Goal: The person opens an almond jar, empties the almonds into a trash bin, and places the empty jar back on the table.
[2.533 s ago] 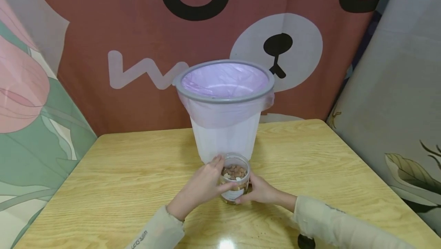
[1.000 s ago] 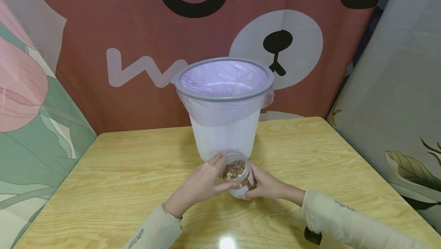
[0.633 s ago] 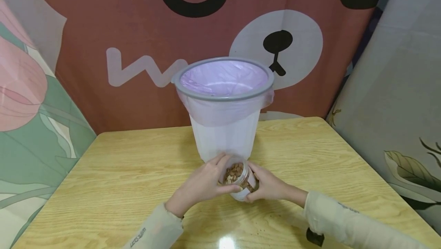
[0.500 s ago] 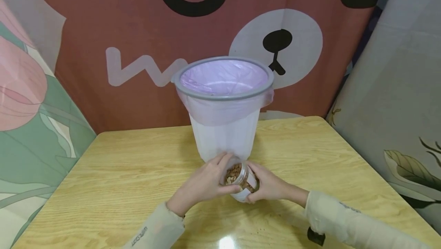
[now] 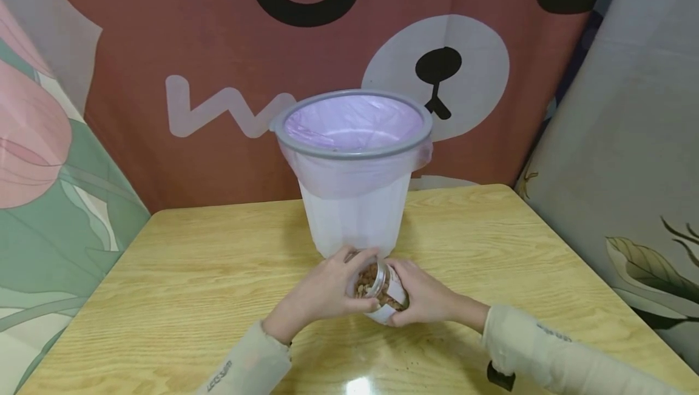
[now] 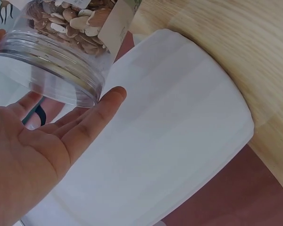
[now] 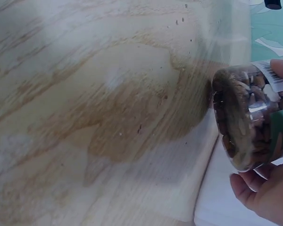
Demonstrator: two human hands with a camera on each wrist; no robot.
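A clear plastic jar of small brown and pale pieces, nuts or seeds by their look, tilts with its mouth towards the left. My right hand grips the jar around its lower body; in the right wrist view the jar's base and a barcode label show. At the mouth, my left hand is cupped with fairly straight fingers, touching the rim. The left wrist view has the palm facing the jar's rim, with the contents still behind it.
Just behind the hands stands a white bin lined with a thin purple bag. Tiny dark specks lie on the wooden table. A dark object sits under the right sleeve. Printed cloths hang around the table.
From upright, the jar has tipped over to the left, its mouth turning into my left palm. My right hand has swung slightly to the right with its base. The bin has stayed put.
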